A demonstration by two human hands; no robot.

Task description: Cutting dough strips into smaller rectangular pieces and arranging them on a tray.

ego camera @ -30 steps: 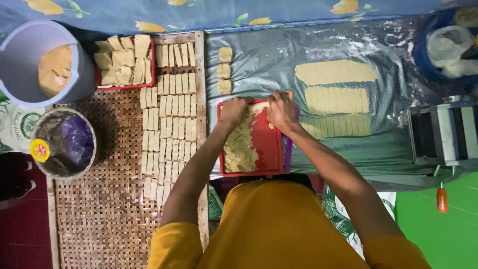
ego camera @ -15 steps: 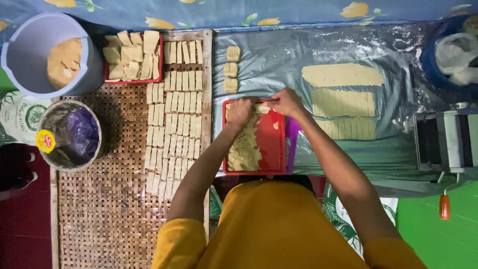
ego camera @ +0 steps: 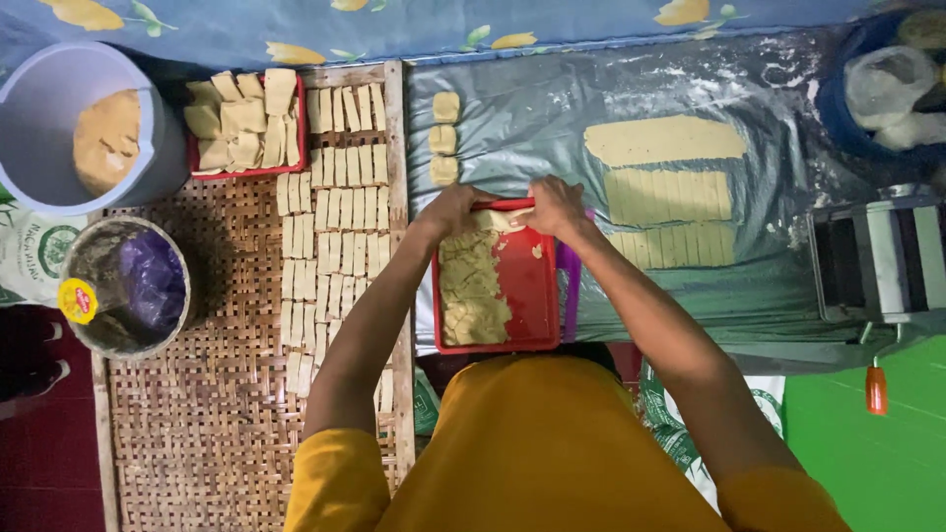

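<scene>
Head view: my left grip and right grip pinch one dough strip. Both sit over the red tray.

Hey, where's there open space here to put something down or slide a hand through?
Bare woven mat lies below the lined bucket, left of the dough strips. Bare plastic sheet lies between the three small pieces and the dough sheets. It is crowded around the red tray, where the left hand and right hand work.
</scene>
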